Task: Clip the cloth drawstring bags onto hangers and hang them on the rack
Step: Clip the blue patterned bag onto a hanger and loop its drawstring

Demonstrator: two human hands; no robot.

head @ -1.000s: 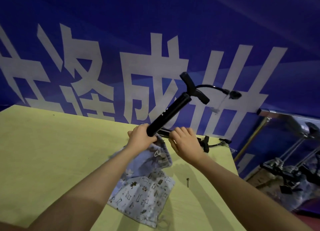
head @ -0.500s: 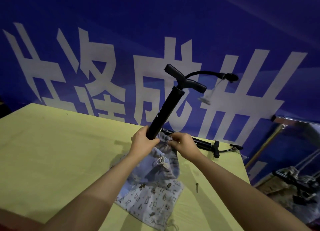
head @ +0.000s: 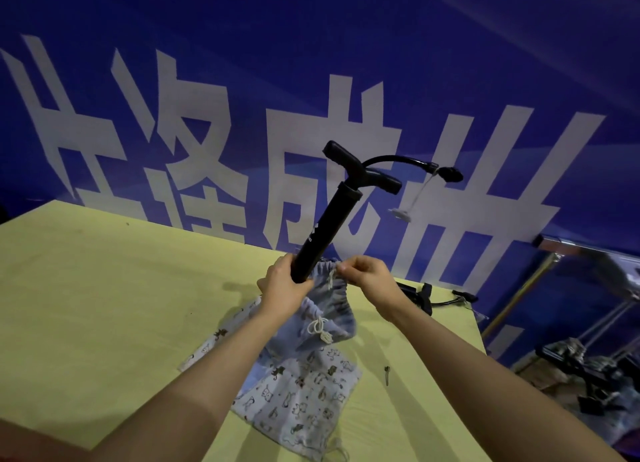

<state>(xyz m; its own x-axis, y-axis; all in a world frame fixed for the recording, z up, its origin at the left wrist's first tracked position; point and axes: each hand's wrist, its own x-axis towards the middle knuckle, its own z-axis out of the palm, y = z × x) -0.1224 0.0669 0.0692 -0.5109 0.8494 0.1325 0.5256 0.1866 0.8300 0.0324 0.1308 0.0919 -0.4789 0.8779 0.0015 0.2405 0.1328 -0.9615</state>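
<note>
Bags point(head: 304, 389), two: left hand point(head: 284, 288) grips pump point(head: 325, 219), right hand point(head: 369, 281) pinches one.

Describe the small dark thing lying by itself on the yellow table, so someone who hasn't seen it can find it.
Start at the pale yellow tabletop and find the light grey cat-print cloth drawstring bag lying near its front. Just to the right of that bag, on bare table, lies a small dark slender pin-like object. Unlike the big black pump-like tools, it is tiny, alone and touches nothing else.
</note>
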